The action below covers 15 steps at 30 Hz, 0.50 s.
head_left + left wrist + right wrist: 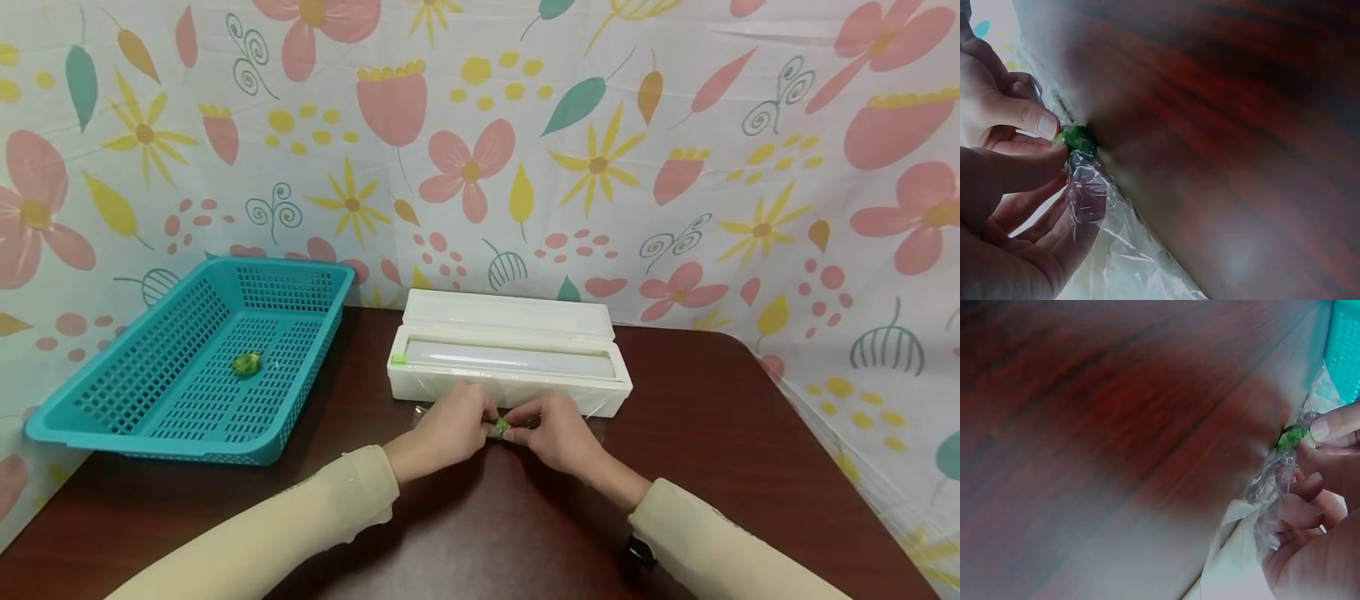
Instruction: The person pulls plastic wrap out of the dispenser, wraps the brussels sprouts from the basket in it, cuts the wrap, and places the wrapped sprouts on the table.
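Observation:
Close in front of the white dispenser box, a small green piece [1077,139] of what looks like produce lies within clear plastic wrap [1125,250]. My left hand [457,423] pinches it from one side, its thumb against the green surface. From the other side my right hand [558,433] pinches the same piece, thumb tip pressed on it. In the right wrist view, crumpled film trails from the green piece [1292,439] over the right hand's curled fingers. The palms hide part of the wrap in the head view.
The white plastic wrap box [510,393] stands behind the hands, lid [510,312] raised, with a roll [510,358] inside and a green slider [399,359] at its left. To the left, a teal basket [168,446] holds a small yellow-green bundle [246,363]. A patterned cloth [472,250] hangs behind the table.

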### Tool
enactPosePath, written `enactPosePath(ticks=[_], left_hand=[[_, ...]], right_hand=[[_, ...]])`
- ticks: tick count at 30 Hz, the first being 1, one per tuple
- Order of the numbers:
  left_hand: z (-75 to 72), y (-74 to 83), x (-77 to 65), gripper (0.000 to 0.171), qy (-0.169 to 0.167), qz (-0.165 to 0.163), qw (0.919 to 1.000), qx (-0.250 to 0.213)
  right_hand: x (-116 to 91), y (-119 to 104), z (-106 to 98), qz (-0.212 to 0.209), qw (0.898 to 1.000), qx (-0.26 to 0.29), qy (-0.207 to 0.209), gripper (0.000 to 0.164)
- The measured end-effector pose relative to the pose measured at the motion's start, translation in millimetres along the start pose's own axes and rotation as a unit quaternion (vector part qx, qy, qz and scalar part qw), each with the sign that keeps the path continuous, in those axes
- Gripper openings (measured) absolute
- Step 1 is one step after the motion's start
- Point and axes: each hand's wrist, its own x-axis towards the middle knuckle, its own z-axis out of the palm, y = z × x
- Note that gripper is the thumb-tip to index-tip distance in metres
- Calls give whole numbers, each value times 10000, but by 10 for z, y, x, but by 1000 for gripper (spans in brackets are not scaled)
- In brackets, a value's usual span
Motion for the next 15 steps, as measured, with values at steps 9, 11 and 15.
enactPosePath(ticks=[9,11,15], left_hand=[[-36,39,-17,9,-209,-257,9994,142],[-39,39,-18,11,-178,-252,9993,212],[-41,45,-27,17,-87,-244,9994,234]], right_hand=[[-24,-13,-18,-17,10000,56,0,12],[-22,-16,-18,-42,9999,111,-38,13],[-25,-26,-22,-6,10000,54,-24,16]])
